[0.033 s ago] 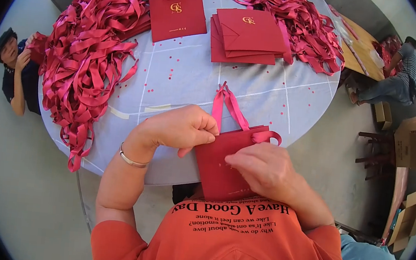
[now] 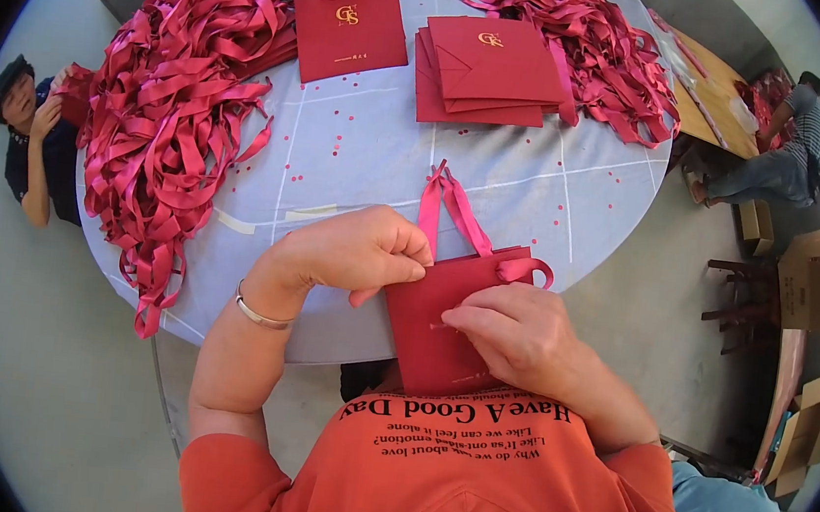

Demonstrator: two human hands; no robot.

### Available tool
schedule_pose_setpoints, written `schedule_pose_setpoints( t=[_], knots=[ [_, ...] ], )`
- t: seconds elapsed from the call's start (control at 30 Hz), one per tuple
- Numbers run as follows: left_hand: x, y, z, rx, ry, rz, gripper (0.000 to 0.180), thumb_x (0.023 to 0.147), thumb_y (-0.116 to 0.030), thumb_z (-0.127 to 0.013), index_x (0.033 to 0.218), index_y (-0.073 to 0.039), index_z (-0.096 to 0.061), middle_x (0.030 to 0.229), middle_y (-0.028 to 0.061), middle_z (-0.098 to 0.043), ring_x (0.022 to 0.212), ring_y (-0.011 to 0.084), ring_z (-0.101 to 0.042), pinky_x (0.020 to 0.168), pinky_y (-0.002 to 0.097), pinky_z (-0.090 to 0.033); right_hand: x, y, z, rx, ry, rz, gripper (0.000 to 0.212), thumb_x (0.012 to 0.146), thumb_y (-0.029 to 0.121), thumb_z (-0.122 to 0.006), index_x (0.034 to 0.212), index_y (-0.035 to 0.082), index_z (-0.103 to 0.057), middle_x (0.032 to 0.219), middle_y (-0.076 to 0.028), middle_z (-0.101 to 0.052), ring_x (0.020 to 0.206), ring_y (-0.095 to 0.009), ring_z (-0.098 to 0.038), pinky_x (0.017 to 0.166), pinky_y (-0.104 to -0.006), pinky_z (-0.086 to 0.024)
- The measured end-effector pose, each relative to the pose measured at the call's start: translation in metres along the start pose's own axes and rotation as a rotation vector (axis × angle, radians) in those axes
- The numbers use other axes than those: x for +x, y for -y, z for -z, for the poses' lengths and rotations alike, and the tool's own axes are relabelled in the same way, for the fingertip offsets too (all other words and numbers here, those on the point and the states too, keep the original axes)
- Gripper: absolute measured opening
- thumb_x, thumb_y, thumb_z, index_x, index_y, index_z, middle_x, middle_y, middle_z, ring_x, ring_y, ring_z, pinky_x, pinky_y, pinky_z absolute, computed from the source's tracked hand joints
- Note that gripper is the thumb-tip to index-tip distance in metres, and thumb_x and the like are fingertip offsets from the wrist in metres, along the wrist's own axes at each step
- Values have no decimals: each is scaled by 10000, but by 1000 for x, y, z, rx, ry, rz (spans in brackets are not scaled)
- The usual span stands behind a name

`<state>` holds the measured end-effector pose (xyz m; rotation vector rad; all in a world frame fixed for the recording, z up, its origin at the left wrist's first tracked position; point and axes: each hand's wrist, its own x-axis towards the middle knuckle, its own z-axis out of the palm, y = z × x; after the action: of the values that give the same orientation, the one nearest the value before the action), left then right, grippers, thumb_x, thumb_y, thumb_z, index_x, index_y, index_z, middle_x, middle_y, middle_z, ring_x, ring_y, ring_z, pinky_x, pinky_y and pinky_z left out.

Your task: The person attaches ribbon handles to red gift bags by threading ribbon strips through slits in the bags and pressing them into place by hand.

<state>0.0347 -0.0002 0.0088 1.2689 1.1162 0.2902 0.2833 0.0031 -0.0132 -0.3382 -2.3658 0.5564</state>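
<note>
At the edge of the bench (image 2: 359, 167), my left grip (image 2: 361, 248) pinches the red paper bag (image 2: 422, 336), likely light but crease-prone, by its sturdier top, my right grip (image 2: 526, 336) bunched together over its front.

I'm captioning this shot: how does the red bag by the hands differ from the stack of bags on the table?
The red bag is a single one; the stack of bags holds several, overlapping. The left hand and right hand are at the red bag; no hand touches the stack of bags. Both are red.
</note>
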Motion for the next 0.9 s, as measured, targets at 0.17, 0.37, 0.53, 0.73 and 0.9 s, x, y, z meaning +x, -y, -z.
schedule_pose_setpoints(
  t=[0.17,0.37,0.53,0.73,0.9],
  knots=[
    [0,1,-2,-49,-30,-4,145,925,-105,-600,989,9,-663,664,-18,-599,415,45,-463,413,218,-376,-6,-4,-9,100,-50,-137,239,732,-53,-727,957,18,-687,817,-106,-663,677,-238,-649,538,-317,-502],
    [1,0,-1,-64,-15,26,160,927,-135,-616,1000,-2,-666,658,-28,-593,418,32,-447,409,205,-357,-6,-4,-7,199,-88,-222,166,764,-46,-724,918,5,-688,796,-105,-657,635,-210,-630,523,-296,-478],
    [2,0,1,-72,11,31,164,934,-144,-618,1012,-6,-661,683,-34,-597,423,14,-435,403,184,-344,-5,-4,-13,215,-163,-346,80,785,30,-730,850,13,-687,746,-99,-645,609,-219,-630,527,-308,-491],
    [0,1,5,-126,88,-27,196,917,-142,-609,1037,7,-649,715,-25,-606,441,30,-462,419,202,-362,-1,-3,-12,375,-146,-587,44,839,35,-700,841,-4,-678,739,-92,-671,633,-163,-656,554,-280,-508],
    [3,5,5,-140,134,-18,221,914,-112,-593,1080,31,-620,748,-23,-607,444,28,-466,425,193,-360,0,-5,-13,512,-107,-721,54,888,7,-674,879,-45,-663,728,-61,-676,621,-91,-640,546,-218,-510]
  ],
)
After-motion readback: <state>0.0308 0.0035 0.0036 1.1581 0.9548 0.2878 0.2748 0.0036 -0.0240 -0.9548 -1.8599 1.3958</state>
